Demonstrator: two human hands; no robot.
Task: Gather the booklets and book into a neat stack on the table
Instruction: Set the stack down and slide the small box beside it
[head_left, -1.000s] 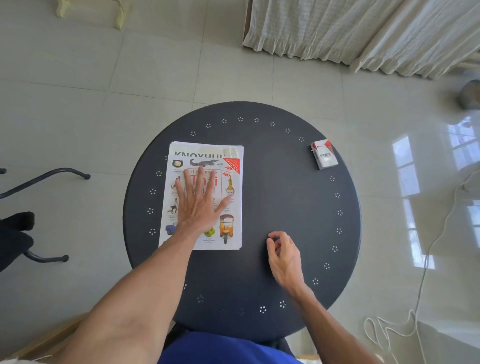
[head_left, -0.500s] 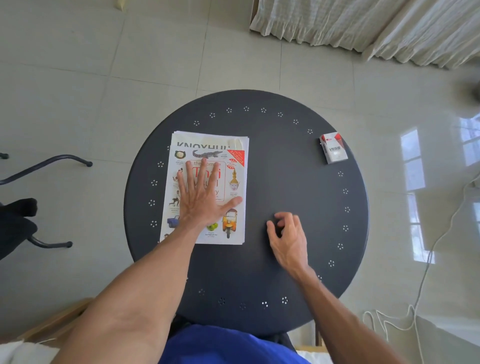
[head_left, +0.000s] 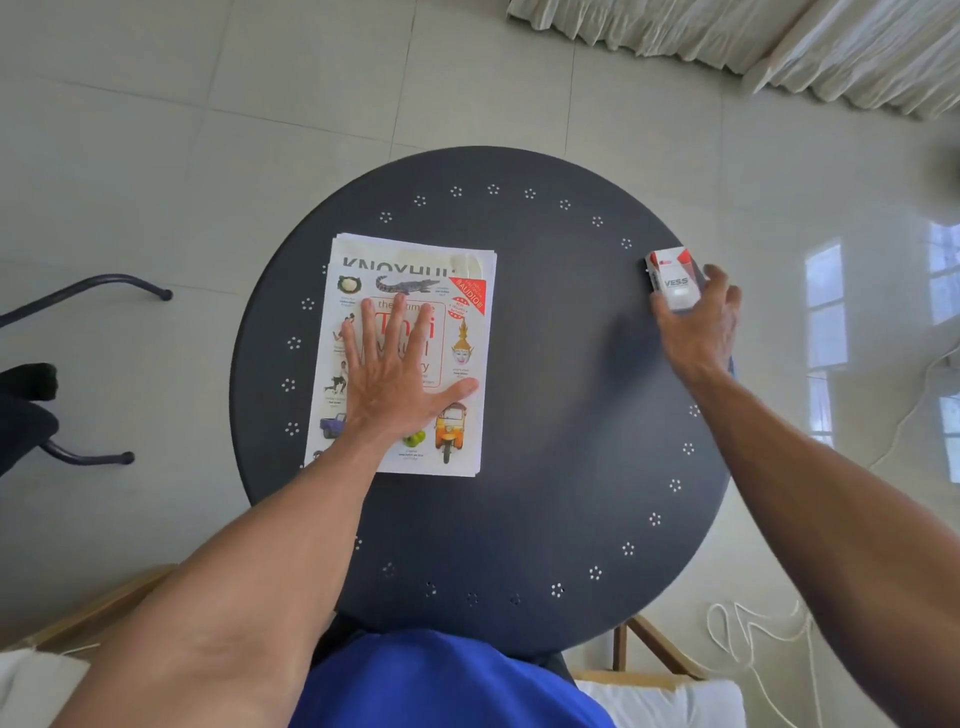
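We see the left hand pressed flat, fingers spread, on the white illustrated stack of booklets and book lying left on the round dark perforated metal table. Our right hand curls loosely around a small red-and-white carton at the table's right edge.

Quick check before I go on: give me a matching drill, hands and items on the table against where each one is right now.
Things:
1. left hand
2. right hand
3. stack of booklets
4. small white and red box

Places:
A. near the table's right rim
B. flat on the top cover
C. left half of the round table
D. fingers around the box

Pairs: 1-B, 2-D, 3-C, 4-A
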